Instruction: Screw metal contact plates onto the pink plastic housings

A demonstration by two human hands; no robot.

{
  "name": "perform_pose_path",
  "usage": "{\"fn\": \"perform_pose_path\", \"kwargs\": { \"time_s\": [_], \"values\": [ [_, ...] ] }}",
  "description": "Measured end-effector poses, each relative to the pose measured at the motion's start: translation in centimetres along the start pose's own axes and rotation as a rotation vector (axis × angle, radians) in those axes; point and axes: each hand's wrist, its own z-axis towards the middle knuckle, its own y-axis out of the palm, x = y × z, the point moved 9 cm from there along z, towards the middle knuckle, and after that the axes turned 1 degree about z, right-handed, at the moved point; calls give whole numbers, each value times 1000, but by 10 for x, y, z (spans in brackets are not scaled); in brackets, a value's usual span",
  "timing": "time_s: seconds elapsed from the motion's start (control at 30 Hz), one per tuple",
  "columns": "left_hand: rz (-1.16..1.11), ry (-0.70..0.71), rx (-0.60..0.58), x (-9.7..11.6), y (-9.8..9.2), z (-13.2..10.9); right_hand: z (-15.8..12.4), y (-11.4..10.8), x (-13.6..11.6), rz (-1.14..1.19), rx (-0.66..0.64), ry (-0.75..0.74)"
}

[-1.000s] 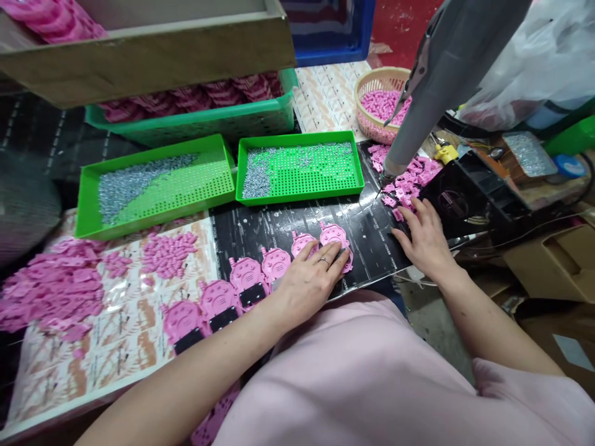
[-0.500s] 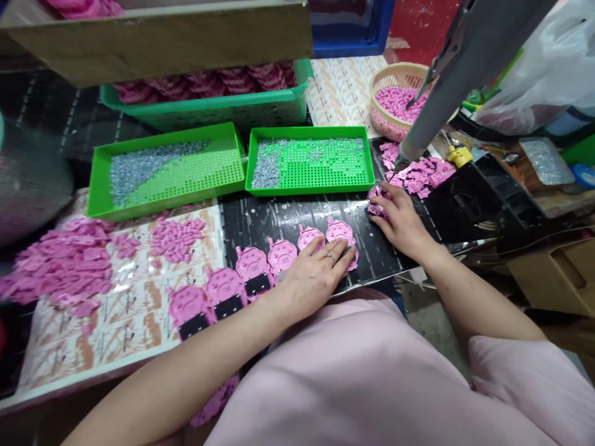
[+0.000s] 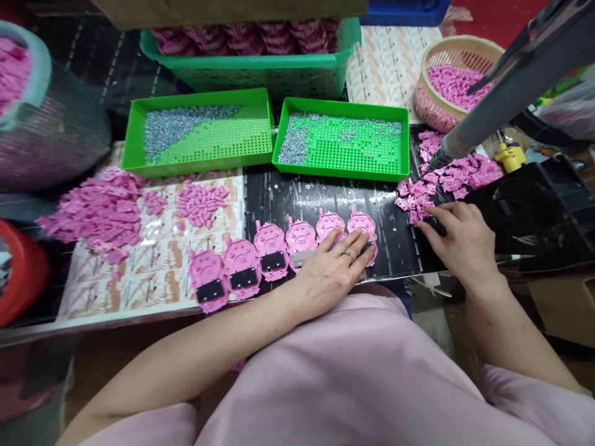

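A row of several pink plastic casings (image 3: 271, 238) lies along the bench's front edge; those at the left carry black rectangular plates (image 3: 210, 291). My left hand (image 3: 332, 266) rests flat across the right-hand casings, fingers stretched out and partly covering them. A grey piece (image 3: 300, 258) shows beside its wrist side. On the right, my right hand (image 3: 460, 238) is at the edge of a heap of small pink parts (image 3: 421, 195), thumb and forefinger apart, fingertips by the nearest pieces. Nothing is visibly held in it.
Two green trays (image 3: 341, 173) of small metal screws (image 3: 292, 145) stand behind the casings. A grey slanted tool (image 3: 483, 118) hangs over the pink heap, near a beige basket (image 3: 421, 102). More pink parts (image 3: 102, 210) lie at left, beside a red tub (image 3: 28, 272).
My right hand has drawn back to the right, off the small pink parts it covered, which now show spread out. My left hand stays on the casings. The view has shifted.
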Motion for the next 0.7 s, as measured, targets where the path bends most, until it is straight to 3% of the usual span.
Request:
{"fn": "perform_pose_path", "kwargs": {
  "time_s": [0.13, 0.3, 0.57, 0.7],
  "values": [
    [23, -28, -7, 2, 5, -1, 6, 10, -4, 18, 22, -28],
    [-17, -69, 31, 1, 6, -1, 2, -3, -3, 90, 108, -50],
    [-36, -86, 85, -1, 7, -4, -9, 5, -19, -1, 23, -65],
    [-53, -81, 78, 0, 9, -5, -12, 6, -27, 129, -39, -116]
  ]
}}
